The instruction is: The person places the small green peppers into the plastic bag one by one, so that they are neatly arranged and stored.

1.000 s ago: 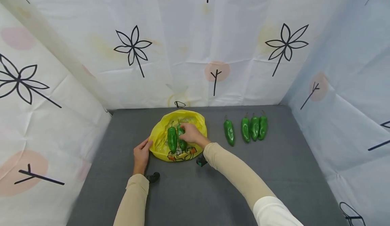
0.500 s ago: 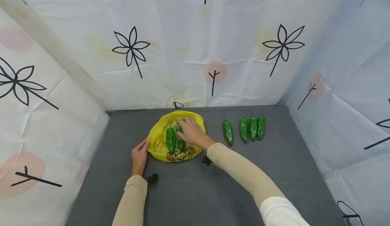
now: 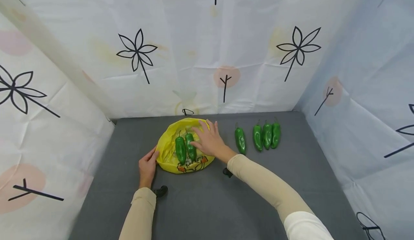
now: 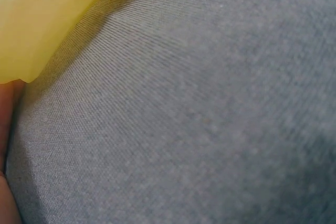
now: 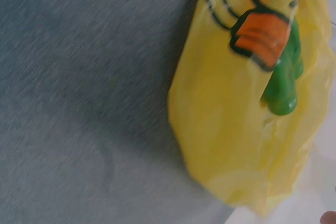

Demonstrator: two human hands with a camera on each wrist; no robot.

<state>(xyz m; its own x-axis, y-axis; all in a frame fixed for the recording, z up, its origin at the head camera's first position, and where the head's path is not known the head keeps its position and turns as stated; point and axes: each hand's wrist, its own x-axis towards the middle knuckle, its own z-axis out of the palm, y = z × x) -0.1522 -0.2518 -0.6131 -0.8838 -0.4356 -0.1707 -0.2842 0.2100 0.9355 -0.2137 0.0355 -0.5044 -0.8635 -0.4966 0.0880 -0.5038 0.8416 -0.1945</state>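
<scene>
A yellow plastic bag (image 3: pixel 165 144) with a printed drawing lies spread with its mouth facing up. Inside it, two green chili peppers, a left one (image 3: pixel 180 150) and a right one (image 3: pixel 190 147), lie side by side. My left hand (image 3: pixel 147 167) pinches the bag's left rim; the left wrist view catches only a bit of finger beside the yellow plastic (image 4: pixel 47 19). Over the bag's right side is my right hand (image 3: pixel 211 139), fingers spread, holding nothing. In the right wrist view, green pepper (image 5: pixel 282 90) shows past the bag's printed wall (image 5: pixel 220 124).
Right of the bag, a single green chili pepper (image 3: pixel 240 140) lies on the grey cloth surface (image 3: pixel 207 204). Three more peppers (image 3: pixel 267 135) lie close together farther right. White printed fabric walls (image 3: pixel 181 53) enclose the surface at the back and sides.
My right hand has let go of the right pepper in the bag, spread its fingers and moved to the right. My left hand keeps its hold on the bag's rim.
</scene>
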